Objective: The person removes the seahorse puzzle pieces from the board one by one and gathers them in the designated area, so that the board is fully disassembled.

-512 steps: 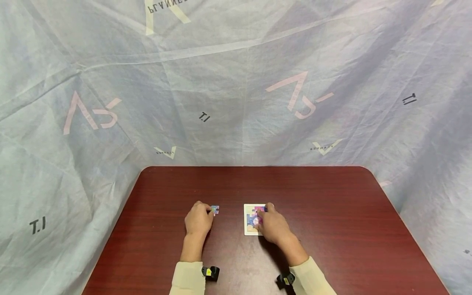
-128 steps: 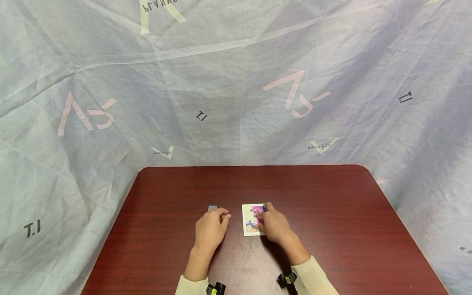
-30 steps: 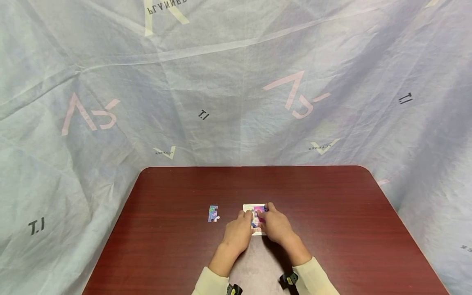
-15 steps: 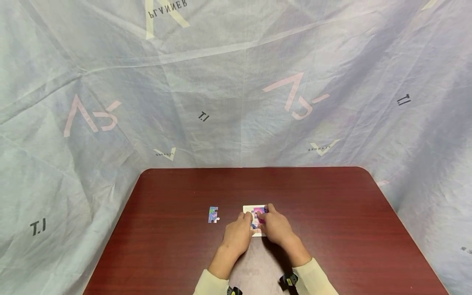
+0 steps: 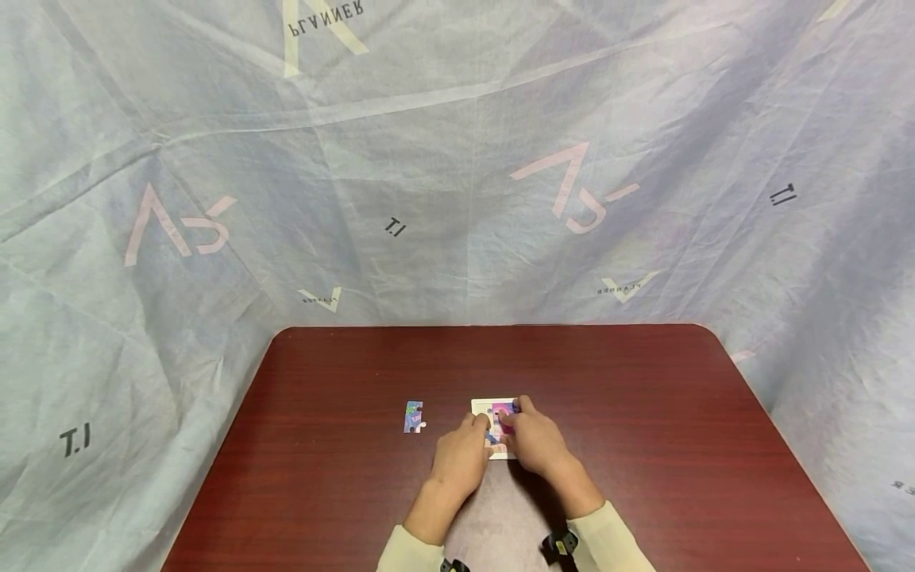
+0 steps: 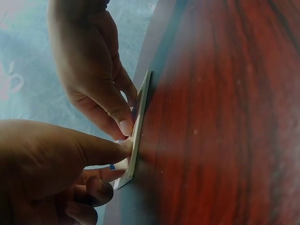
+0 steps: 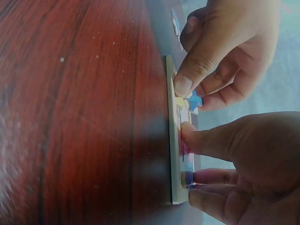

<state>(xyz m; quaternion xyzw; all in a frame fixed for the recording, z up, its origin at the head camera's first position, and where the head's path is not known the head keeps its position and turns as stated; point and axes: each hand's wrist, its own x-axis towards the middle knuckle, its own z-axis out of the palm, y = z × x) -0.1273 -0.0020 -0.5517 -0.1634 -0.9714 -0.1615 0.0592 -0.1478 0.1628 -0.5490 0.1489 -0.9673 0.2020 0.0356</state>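
Observation:
A pale-rimmed puzzle board (image 5: pixel 504 456) lies flat on the table, with pink pieces on its right part and cream showing at left. The left hand (image 5: pixel 459 459) is over its left part; in the right wrist view its thumb and fingers pinch a blue and yellow piece (image 7: pixel 194 101), tilted up from the board. The right hand (image 5: pixel 538 438) holds the board's right part, thumb on the pink area and fingers near the far right corner. To the left lie blue-purple puzzle pieces (image 5: pixel 412 417), touching neither hand. Fingers hide part of the board.
The dark red table (image 5: pixel 615 381) has rounded far corners. A grey printed cloth (image 5: pixel 429 159) hangs behind it and at both sides. Black wrist devices sit at both cream sleeves.
Since 4.3 seconds ago, the left hand has moved right from beside the loose pieces onto the board, uncovering them. The right hand has stayed on the board. Little differs over the last second.

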